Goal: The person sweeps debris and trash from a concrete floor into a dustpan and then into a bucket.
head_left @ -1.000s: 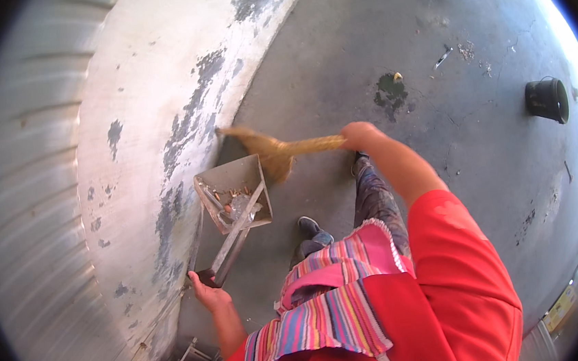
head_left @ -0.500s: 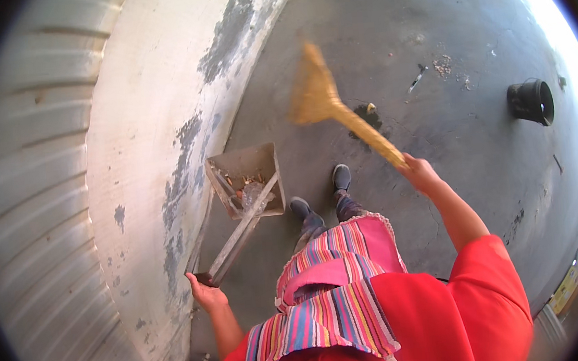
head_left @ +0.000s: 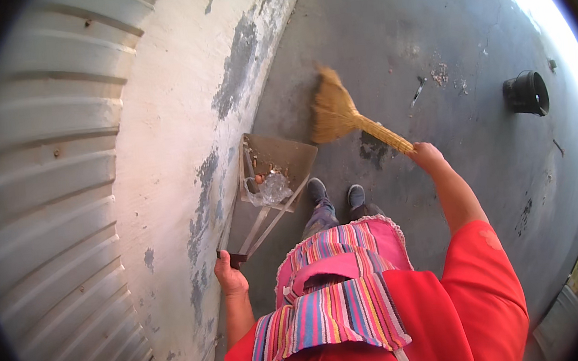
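My right hand [head_left: 428, 157] is closed around the end of a yellow straw broom [head_left: 345, 115]. The broom's fanned bristles are at the floor, a little beyond the dustpan's far right corner, and look slightly blurred. With my left hand [head_left: 230, 274] I grip the dark top of the handle of a long-handled dustpan [head_left: 291, 154], close to the wall. The pan lies beside the foot of the wall, ahead of my feet. In it are a crumpled clear plastic bag [head_left: 273, 190] and brownish and pale scraps [head_left: 259, 176].
A peeling white wall [head_left: 163, 157] with corrugated metal [head_left: 56, 194] above runs along the left. On the grey floor to the right lie a pile of debris [head_left: 439, 74], a thin dark-and-white object [head_left: 419, 91] and a stick [head_left: 558, 148]. A black bucket [head_left: 526, 94] lies tipped farther right.
The broom has come down to the floor, nearer the dustpan. The dustpan and my left hand have shifted right and forward in view, and my feet have changed position.
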The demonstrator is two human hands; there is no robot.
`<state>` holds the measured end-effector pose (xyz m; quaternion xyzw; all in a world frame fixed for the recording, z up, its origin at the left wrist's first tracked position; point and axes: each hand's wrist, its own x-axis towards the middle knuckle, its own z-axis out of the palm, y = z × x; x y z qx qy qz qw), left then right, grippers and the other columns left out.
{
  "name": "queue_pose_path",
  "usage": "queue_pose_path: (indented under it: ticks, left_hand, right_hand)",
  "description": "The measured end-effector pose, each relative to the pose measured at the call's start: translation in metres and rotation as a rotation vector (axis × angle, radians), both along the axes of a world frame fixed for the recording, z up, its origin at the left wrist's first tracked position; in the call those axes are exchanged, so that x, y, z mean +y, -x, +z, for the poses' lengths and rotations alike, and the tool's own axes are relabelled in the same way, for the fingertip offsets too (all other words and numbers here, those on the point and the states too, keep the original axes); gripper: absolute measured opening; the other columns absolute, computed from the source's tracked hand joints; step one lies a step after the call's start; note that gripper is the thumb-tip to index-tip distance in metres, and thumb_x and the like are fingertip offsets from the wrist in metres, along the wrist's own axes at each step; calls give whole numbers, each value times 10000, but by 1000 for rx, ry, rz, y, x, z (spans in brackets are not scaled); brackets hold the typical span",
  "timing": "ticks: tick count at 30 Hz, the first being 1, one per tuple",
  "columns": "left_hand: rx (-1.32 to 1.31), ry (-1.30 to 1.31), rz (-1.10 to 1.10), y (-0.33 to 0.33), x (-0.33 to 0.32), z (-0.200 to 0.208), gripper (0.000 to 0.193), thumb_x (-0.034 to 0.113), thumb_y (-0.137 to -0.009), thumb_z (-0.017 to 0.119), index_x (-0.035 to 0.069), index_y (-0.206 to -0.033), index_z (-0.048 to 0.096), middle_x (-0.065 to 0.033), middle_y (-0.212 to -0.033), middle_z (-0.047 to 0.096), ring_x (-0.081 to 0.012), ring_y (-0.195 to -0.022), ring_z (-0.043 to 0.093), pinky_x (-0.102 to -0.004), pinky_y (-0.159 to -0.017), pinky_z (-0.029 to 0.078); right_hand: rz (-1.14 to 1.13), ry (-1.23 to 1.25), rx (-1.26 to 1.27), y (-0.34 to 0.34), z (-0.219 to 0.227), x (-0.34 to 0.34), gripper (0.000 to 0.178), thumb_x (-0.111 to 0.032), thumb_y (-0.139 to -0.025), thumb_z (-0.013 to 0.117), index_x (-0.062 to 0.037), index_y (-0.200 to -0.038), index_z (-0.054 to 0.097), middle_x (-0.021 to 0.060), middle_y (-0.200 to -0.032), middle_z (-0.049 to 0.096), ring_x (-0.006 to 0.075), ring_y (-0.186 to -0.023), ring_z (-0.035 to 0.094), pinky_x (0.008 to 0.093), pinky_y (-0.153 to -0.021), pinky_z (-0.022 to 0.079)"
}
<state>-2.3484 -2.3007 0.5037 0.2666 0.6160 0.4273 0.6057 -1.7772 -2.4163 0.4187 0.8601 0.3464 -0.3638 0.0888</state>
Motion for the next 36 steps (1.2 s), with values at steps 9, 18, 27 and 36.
queue_pose_path:
  ticks: [9, 18, 27, 36]
  left_hand:
    - [47, 16, -116, -68, 80, 6, 266, 301, -853, 630, 84, -739, 526, 3, -718, 525, -108, -658, 493, -264, -620, 408]
    - [135, 48, -130, -198, 154, 13, 273, 317, -847, 636, 72, -758, 555, -3, -721, 560, -102, -629, 507, -253, -595, 413]
    - [238, 71, -39, -321, 222, 43, 294, 330, -855, 623, 80, -735, 526, -3, -710, 539, -115, -640, 506, -263, -602, 412]
    - [199, 65, -123, -388, 274, 48, 296, 329, -865, 610, 94, -719, 504, 7, -697, 507, -109, -636, 469, -266, -613, 394]
  right_hand:
    - [122, -211, 135, 30, 0, 109, 372, -410, -813, 547, -84, -977, 619, 158, -900, 641, 344, -880, 604, 448, -759, 470]
    - [-223, 66, 73, -144, 11, 72, 384, -370, -808, 569, -56, -1024, 616, 143, -825, 643, 330, -790, 617, 425, -726, 486]
    - [25, -278, 230, -212, -19, 252, 327, -344, -828, 544, -62, -984, 597, 154, -768, 626, 317, -691, 619, 423, -623, 477]
    - [-353, -54, 358, -283, -41, 283, 340, -331, -794, 564, -43, -967, 616, 102, -654, 589, 229, -492, 571, 378, -441, 470]
